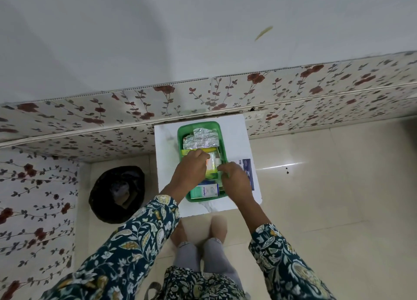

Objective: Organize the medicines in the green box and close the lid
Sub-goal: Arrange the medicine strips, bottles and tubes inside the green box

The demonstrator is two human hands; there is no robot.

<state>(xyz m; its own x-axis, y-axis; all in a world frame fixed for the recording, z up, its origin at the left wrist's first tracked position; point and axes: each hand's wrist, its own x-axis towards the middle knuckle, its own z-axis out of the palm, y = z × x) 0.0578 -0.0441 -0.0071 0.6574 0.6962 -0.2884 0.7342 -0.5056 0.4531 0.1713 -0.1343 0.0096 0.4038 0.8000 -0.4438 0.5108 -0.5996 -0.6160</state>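
A green box (179, 134) stands open on a small white table (234, 137). Silver blister strips (201, 139) lie across its far half. A green and white carton (204, 191) lies at the near end. My left hand (191, 171) reaches into the middle of the box, fingers closed around a yellow-green packet (212, 167). My right hand (234, 180) is over the box's right rim, its fingertips touching the same packet. A blue and white flat pack (248, 171) lies on the table to the right of the box, partly under my right hand. No lid is visible.
A black-lined bin (117, 193) stands on the floor left of the table. Flower-patterned wall panels (90, 123) run behind and to the left. Beige floor tiles (327, 198) spread to the right. My feet (203, 254) are just in front of the table.
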